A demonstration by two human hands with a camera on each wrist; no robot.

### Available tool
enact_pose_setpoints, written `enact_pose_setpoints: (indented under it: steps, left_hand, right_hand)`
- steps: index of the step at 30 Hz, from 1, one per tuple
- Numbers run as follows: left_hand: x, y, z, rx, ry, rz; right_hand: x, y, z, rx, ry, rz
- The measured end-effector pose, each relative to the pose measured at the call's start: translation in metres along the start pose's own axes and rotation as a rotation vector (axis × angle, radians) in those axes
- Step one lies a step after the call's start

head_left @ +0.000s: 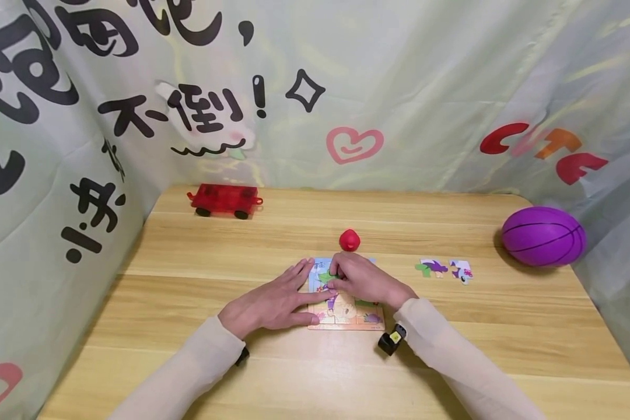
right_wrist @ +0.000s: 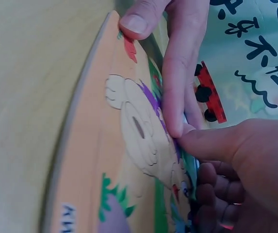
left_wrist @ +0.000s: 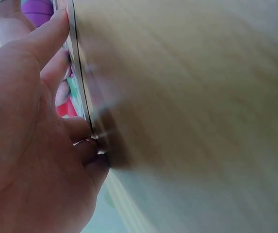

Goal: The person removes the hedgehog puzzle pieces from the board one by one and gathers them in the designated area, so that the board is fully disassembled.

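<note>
Pale green cloth printed with black characters, a pink heart (head_left: 354,144) and red and orange letters hangs behind and beside a light wooden table (head_left: 189,361) that fills the lower half of the head view.

At the upper left of the tabletop stands a red toy cart (head_left: 224,200) with black wheels, well apart from the hands. Toward the centre, the left hand (head_left: 273,303) lies flat on the table with its fingers straight and spread, the fingertips resting on the left edge of the puzzle board (head_left: 346,319); the left wrist view shows the thumb (left_wrist: 51,34) pressed along that edge. The board lies flat in the middle of the frame, its picture showing a pale cartoon animal with green and purple patches.

Just right of the left hand, the right hand (head_left: 364,280) rests on the upper part of the board, its fingers curled and pinching down on a green puzzle piece (head_left: 325,275). Just beyond it stands a small red toy (head_left: 349,240).

Right of the board, two loose puzzle pieces (head_left: 443,269) lie side by side on the wood. At the far right edge a purple ball (head_left: 543,236) rests against the cloth.
</note>
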State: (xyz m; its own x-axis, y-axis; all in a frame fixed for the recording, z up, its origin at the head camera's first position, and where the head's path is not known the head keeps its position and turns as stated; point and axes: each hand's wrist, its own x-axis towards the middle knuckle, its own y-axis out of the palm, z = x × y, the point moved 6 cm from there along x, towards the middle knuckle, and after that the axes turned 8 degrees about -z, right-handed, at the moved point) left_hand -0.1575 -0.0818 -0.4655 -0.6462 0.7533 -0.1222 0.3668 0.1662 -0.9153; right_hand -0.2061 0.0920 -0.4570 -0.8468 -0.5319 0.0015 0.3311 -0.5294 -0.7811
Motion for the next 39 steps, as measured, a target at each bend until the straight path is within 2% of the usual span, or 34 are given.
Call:
enact_pose_setpoints:
  steps: [9,22,26,32,39]
  left_hand:
    - [0.002,0.002,0.003,-0.031,-0.037,0.014]
    - [0.003,0.002,0.003,-0.024,-0.060,0.032]
    - [0.002,0.001,0.003,-0.040,-0.055,0.025]
    - [0.001,0.001,0.003,-0.049,-0.057,0.026]
    - [0.001,0.001,0.003,-0.044,-0.061,0.025]
  right_hand:
    - [-0.007,-0.004,-0.003,0.001,0.012,-0.093]
    - [-0.019,-0.008,-0.008,0.033,-0.013,-0.153]
    - [-0.032,-0.020,-0.013,0.011,-0.039,-0.177]
    - [-0.056,-0.048,-0.035,-0.040,-0.063,-0.221]
    - [-0.080,-0.080,-0.068,-0.108,-0.031,-0.279]
